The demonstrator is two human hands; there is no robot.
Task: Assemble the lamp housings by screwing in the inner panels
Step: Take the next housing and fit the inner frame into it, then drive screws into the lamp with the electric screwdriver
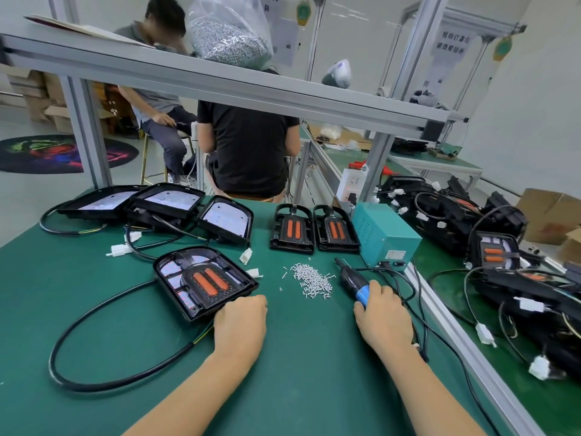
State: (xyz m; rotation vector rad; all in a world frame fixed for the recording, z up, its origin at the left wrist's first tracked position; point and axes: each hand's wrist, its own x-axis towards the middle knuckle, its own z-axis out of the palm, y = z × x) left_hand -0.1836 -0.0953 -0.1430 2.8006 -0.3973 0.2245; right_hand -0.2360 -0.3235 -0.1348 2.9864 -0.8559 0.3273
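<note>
Your forearms lie over a green mat (298,372) that covers the bench, and an aluminium rail (465,344) runs along its edge, to the right of your right hand (385,316). That hand's fingers are curled round the blue grip of the electric screwdriver (353,280), whose black tip points away from you. Your left hand (240,322) rests knuckles-up with the fingers bent; their tips touch the near corner of the lamp housing (204,281), but whether they grip its edge you cannot tell from here.

The housing is a black, round-shouldered shell lying face up just beyond your left fingertips. Its inner panel (207,280), with two orange strips, sits inside it over a pale backing. A thick black cable (94,325) loops from it across the mat to the left of your left hand.

Between your two hands, slightly farther out, a loose heap of small silver screws (311,280) lies on the mat. Beyond the screwdriver tip stands a teal power box (385,234). Left of it sit two spare inner panels (314,229) side by side, and farther left, three open housings (163,206) with pale interiors.

Past the rail, more black housings with white connectors are piled up (490,234). On the overhead shelf (220,80) a clear bag (231,36) holds a mass of silver screws. Behind the bench, two people sit.
</note>
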